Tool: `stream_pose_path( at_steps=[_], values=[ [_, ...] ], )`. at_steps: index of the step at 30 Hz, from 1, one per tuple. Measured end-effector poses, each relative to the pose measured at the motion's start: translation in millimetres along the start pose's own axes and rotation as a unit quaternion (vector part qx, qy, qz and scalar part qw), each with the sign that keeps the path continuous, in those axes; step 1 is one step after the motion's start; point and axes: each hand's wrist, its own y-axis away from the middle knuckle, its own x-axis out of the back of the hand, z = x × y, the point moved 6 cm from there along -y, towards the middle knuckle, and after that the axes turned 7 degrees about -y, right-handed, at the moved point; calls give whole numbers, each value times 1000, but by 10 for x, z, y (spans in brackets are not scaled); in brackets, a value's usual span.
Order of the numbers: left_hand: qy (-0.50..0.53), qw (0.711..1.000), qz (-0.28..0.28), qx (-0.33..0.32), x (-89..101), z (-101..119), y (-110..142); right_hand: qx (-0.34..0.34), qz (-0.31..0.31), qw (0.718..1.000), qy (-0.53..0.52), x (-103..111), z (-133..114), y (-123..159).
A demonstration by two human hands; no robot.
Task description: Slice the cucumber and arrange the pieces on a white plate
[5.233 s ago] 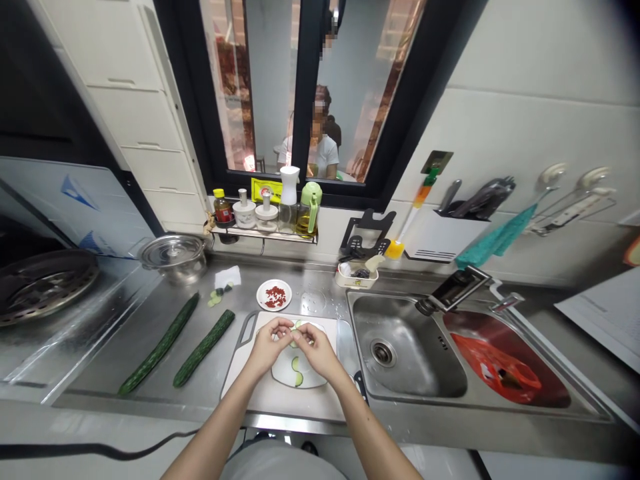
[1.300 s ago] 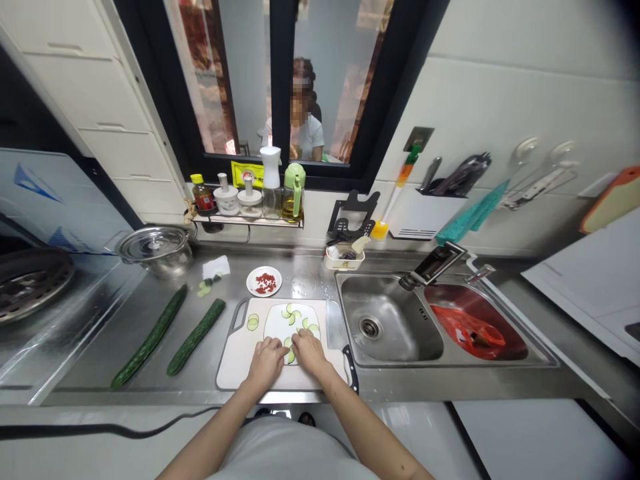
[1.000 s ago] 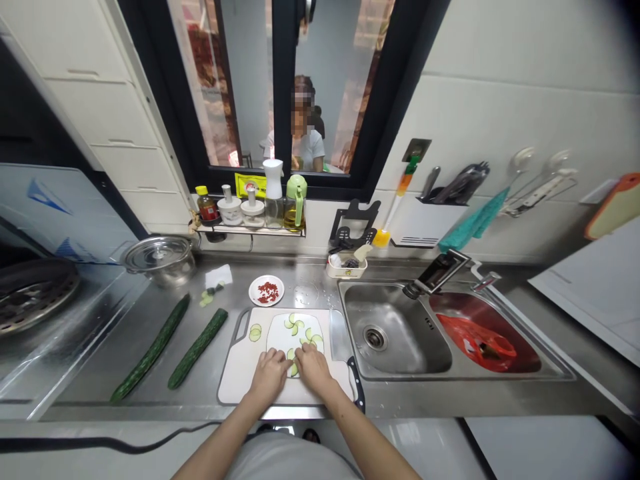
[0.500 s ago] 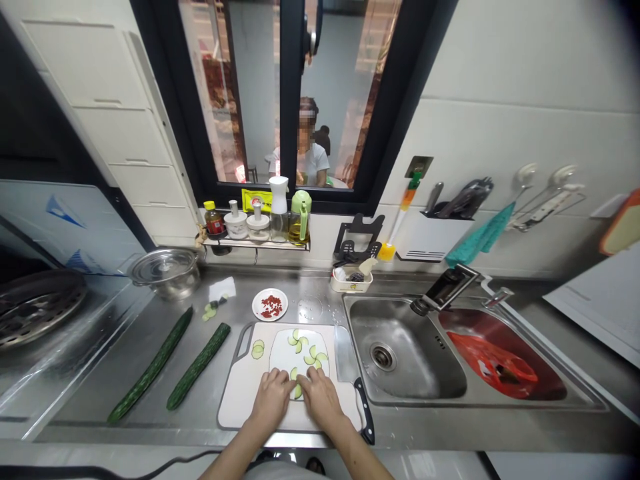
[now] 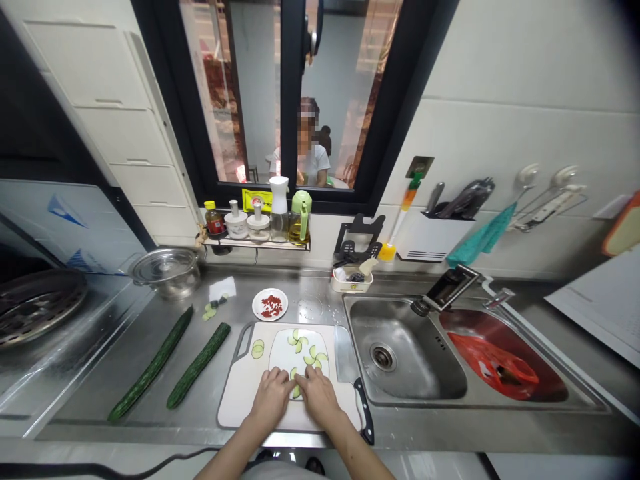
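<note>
On a white cutting board (image 5: 240,400) lies a white square plate (image 5: 279,347) with fans of thin cucumber slices near its far and right edges. At the plate's near edge, my left hand (image 5: 273,395) and my right hand (image 5: 318,393) meet, fingers bent and tips closed on pale green cucumber slices (image 5: 297,391). My fingers partly cover those slices. A small pile of round cucumber slices (image 5: 257,349) rests on the board left of the plate. To the right is a cleaver (image 5: 344,357), its black handle pointing toward me.
Two whole cucumbers (image 5: 199,367) lie left of the board. Behind it stands a small white dish (image 5: 257,308) of chopped red bits. A lidded steel pot (image 5: 173,277) is at the back left. The double sink (image 5: 417,373) with a faucet (image 5: 447,290) lies to the right.
My fingertips have shifted very slightly over the cucumber slices at the plate's near edge. Everything else stays in place.
</note>
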Motion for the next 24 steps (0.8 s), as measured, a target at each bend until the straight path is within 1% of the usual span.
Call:
stream_pose_path(
  at_steps=[8,12,17,21,24],
  values=[
    [-10,1000,-11,-17,11,1,-10,0,7,1000,-8,-25,-3,-1],
    [-6,1000,-12,-19,2,-5,-6,6,1,1000,0,-37,-13,1],
    [1,1000,-19,-13,31,-8,7,-5,7,1000,-6,-23,-7,6],
    [21,1000,-17,-5,53,0,14,0,-1,1000,-11,-4,-18,1],
    [59,998,-2,11,56,-25,11,-4,-4,1000,-15,25,-7,0]
  ],
)
